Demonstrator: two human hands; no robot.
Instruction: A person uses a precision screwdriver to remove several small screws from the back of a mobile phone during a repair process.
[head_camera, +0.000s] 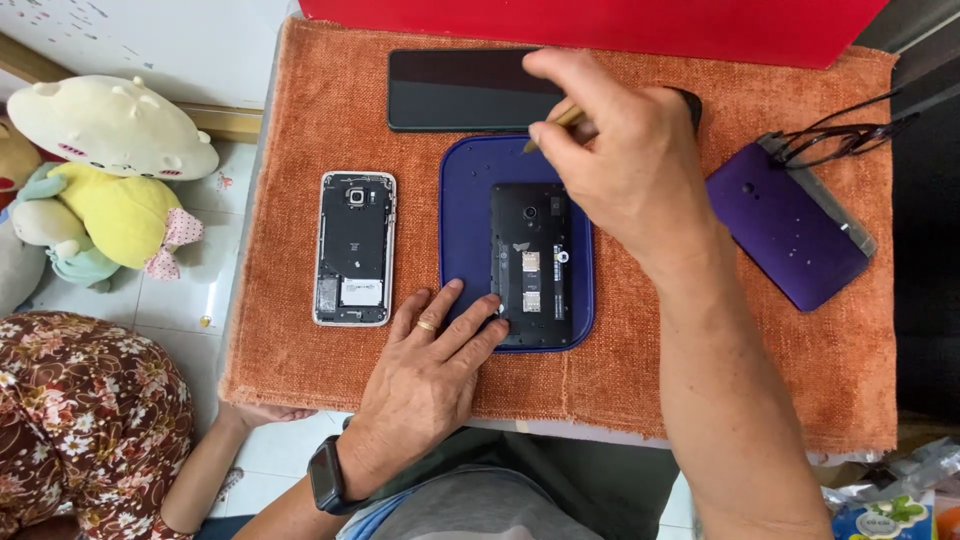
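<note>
A black opened phone (531, 262) lies back-side up on a blue tray (465, 220) in the middle of an orange cloth. My left hand (430, 370) rests flat on the tray's lower left, its fingertips touching the phone's lower edge; it wears a ring and a dark wristwatch. My right hand (620, 150) hovers over the tray's upper right, its fingers closed on a thin tan tool (562, 122) whose tip points down toward the phone's top.
A second opened phone (354, 248) with a white frame lies left of the tray. A dark phone (460, 90) lies screen-up behind it. A purple back cover (790, 225) and black eyeglasses (850, 130) sit at right. Stuffed toys (100, 170) and another person's arm (205, 470) are at left.
</note>
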